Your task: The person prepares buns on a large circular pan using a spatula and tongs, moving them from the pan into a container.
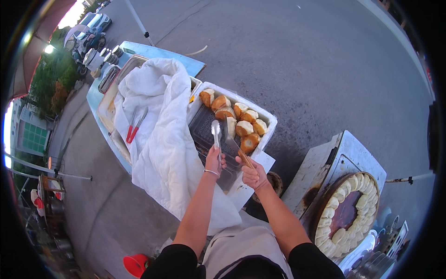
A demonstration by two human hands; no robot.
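Note:
My left hand (215, 161) grips metal tongs (216, 132), whose tips are over a dark perforated tray (204, 122) in a white foam box (266, 120). In my right hand (254, 174) is the wooden handle of a flat metal spatula (230, 139); its blade reaches in among several browned, pan-fried buns (244, 128) at the box's right side. One bun (230, 126) stands against the blade, pale side showing. A white quilted cloth (163, 139) lies left of the box, with red-handled tongs (134, 129) on top of it.
Right of me a round pan (315, 223) on a metal stove cabinet (362, 157) holds a ring of pale uncooked dumplings. Lidded containers (93, 59) stand on the light blue table (167, 55) at the far left. A red bucket (135, 265) is on the ground by my left side.

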